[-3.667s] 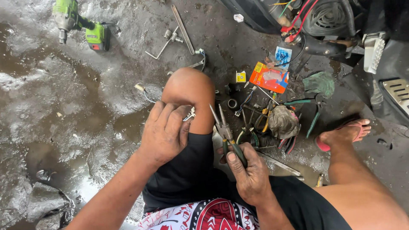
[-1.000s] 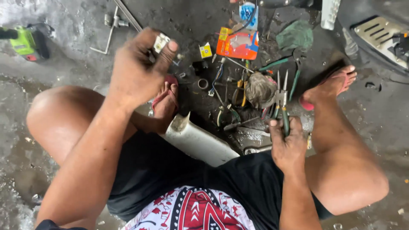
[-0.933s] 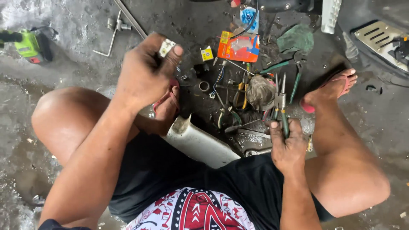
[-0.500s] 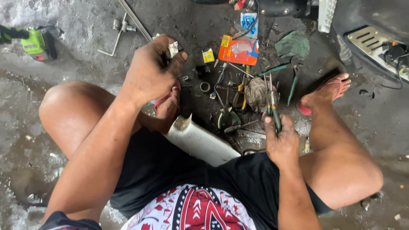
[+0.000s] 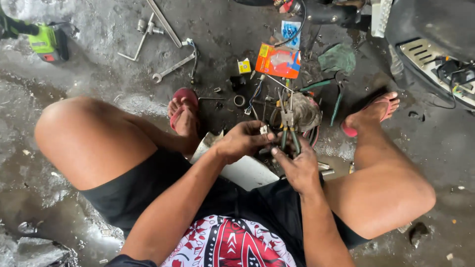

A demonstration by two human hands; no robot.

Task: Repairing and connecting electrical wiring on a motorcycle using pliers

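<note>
Left hand [image 5: 242, 143] pinches small white metal-tipped connector [image 5: 263, 130], light, rigid: hold by body; right hand [image 5: 297, 168] grips green-handled pliers [image 5: 289, 129] over wet concrete floor [image 5: 99, 64]

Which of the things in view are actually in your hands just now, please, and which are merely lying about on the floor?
In hand:
left hand, pinching a small white part
right hand, gripping green-handled pliers

Lying about:
open-ended spanner
green power tool
orange blister pack
green rag
T-handle wrench
white pipe, under the forearms

The small white part [image 5: 264, 130] is too small to identify, half hidden by the left hand's fingers [image 5: 255, 138].
</note>
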